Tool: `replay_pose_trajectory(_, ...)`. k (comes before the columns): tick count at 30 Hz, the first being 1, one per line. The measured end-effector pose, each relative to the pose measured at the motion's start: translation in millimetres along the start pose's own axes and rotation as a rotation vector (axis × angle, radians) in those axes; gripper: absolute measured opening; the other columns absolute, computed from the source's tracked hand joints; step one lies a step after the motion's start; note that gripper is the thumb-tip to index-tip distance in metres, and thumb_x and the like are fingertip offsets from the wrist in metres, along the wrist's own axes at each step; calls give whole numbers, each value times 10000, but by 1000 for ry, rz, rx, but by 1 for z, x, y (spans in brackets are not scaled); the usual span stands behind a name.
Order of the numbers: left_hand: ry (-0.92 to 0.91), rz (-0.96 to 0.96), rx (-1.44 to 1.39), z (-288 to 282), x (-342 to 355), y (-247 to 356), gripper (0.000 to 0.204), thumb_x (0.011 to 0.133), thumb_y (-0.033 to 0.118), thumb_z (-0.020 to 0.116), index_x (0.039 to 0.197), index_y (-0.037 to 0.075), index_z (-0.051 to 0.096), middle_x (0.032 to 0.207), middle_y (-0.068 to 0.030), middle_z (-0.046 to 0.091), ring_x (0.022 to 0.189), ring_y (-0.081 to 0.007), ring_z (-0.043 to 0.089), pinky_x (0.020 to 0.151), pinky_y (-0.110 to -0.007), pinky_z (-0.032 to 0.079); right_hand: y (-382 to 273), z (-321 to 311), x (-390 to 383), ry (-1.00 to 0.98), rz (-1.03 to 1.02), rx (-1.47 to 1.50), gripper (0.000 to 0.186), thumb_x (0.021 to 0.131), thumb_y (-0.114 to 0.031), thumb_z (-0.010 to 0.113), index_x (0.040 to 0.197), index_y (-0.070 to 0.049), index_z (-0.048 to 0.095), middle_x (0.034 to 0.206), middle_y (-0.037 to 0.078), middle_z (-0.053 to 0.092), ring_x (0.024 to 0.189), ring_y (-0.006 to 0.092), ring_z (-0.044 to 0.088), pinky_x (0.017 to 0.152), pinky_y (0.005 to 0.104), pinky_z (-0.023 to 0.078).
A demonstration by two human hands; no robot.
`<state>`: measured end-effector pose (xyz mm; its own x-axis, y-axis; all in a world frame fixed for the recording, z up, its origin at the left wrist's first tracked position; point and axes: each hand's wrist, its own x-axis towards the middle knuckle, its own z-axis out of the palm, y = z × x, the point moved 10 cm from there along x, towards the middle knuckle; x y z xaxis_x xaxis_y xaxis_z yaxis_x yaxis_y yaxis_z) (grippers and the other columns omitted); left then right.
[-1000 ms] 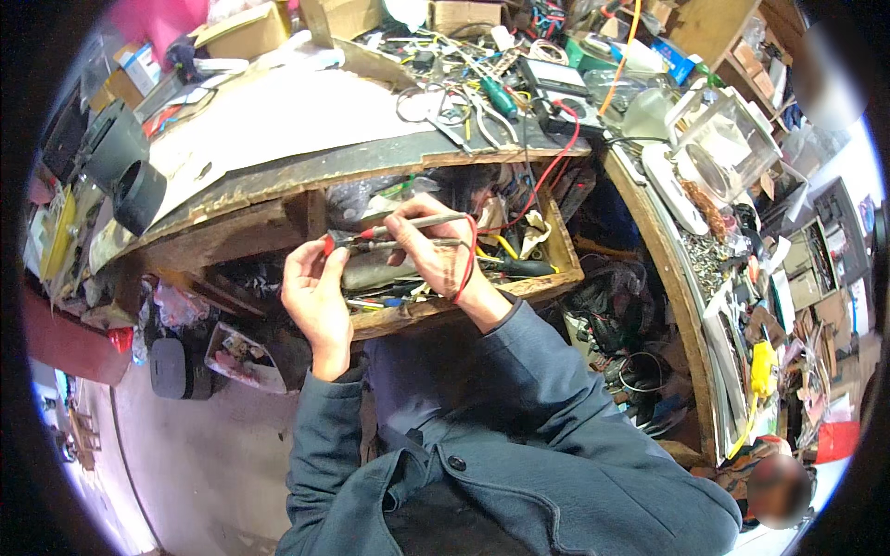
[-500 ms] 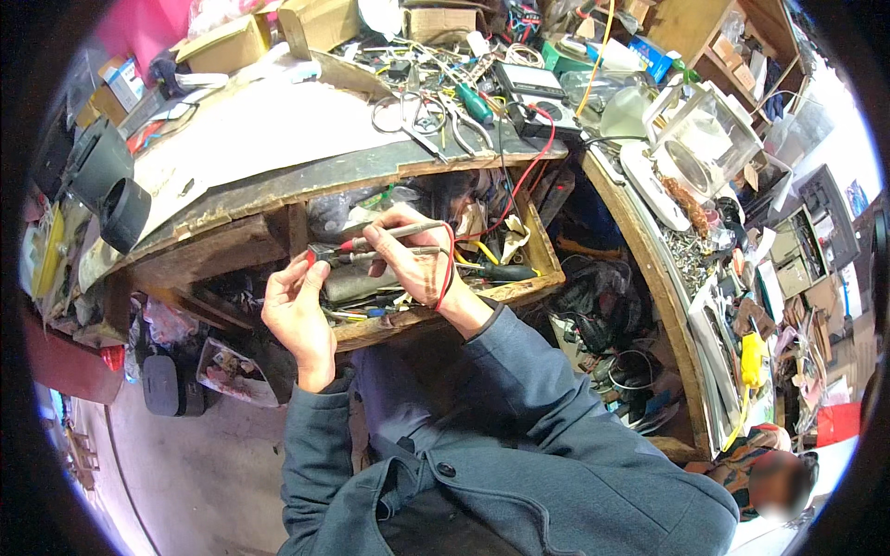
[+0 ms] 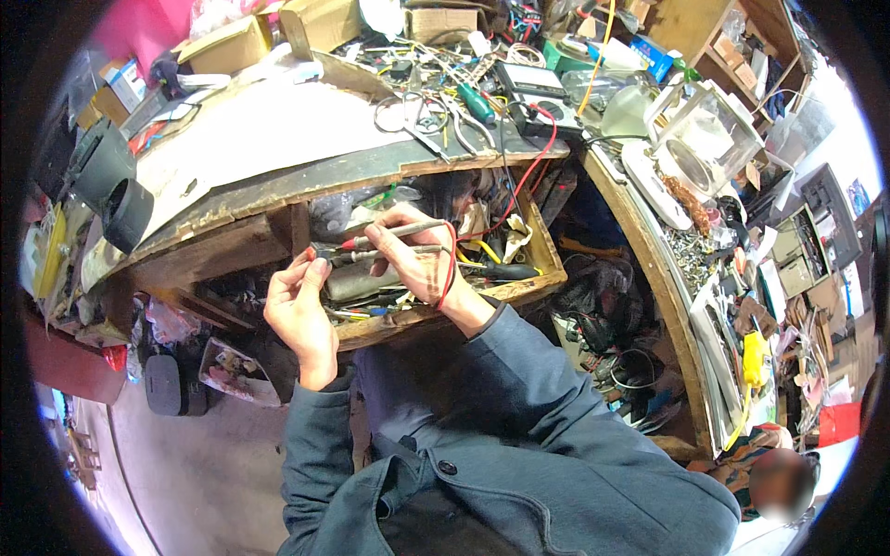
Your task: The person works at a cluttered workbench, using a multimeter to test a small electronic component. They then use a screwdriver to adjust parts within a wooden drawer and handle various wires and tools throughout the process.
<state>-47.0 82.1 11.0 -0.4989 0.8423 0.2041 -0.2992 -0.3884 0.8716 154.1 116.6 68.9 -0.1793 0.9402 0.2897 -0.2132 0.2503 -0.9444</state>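
My right hand is closed round a pair of multimeter probes, held side by side with their tips pointing left. Between the thumb and fingertips of my left hand is a small dark part, too small to name. The probe tips reach that part; whether they touch it I cannot tell. A red lead loops over my right wrist. Red and black leads run up to the analogue multimeter on the bench. Both hands are above an open wooden drawer full of tools and scraps.
On the bench lie scissors, pliers, a green-handled screwdriver and tangled wires. A white sheet covers the left part. To the right is a side table with a clear plastic housing and loose screws. Another person appears lower right.
The view has shifted very slightly. Both hands keep the same hold, and the probes and the small part stay in place between them.
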Motion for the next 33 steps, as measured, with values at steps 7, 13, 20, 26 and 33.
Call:
replay_pose_trajectory(7, -33, 15, 2, 2, 1, -1, 101, 894, -63, 699, 962, -9, 647, 1121, -158, 695, 977, -185, 676, 881, -328, 598, -1, 0, 1, -1, -25, 26, 141, 982, -139, 658, 949, -2, 645, 850, 52, 669, 640, 96, 622, 547, 249, 534)
replay_pose_trajectory(13, -30, 56, 49, -1, 0, 2, 132, 877, -87, 698, 974, -10, 649, 1103, -139, 695, 1020, -176, 651, 920, -312, 562, -2, 4, 0, -9, -19, 3, 120, 980, -122, 656, 948, -7, 644, 854, 28, 656, 675, 87, 619, 561, 243, 543)
replay_pose_trajectory(20, -64, 92, 51, 4, -2, 6, 156, 860, -109, 702, 955, 6, 655, 1115, -130, 697, 1008, -162, 648, 936, -291, 524, 1, 2, 1, -4, -20, -5, 123, 985, -129, 648, 950, -11, 641, 855, 21, 655, 677, 81, 618, 555, 238, 542)
replay_pose_trajectory(26, -75, 92, 70, 6, -2, 7, 163, 858, -105, 707, 967, 7, 659, 1119, -122, 698, 1007, -160, 648, 939, -292, 520, 0, 2, 0, -23, -31, -15, 133, 990, -138, 644, 945, -12, 636, 847, 26, 652, 656, 82, 616, 543, 239, 538)
replay_pose_trajectory(33, -73, 80, 65, 8, -4, 9, 186, 864, -95, 707, 1019, 0, 668, 1112, -105, 702, 1004, -151, 648, 949, -286, 513, 3, 2, 0, -1, -4, -2, 140, 991, -146, 645, 937, -17, 632, 829, 22, 654, 629, 77, 605, 532, 240, 525)
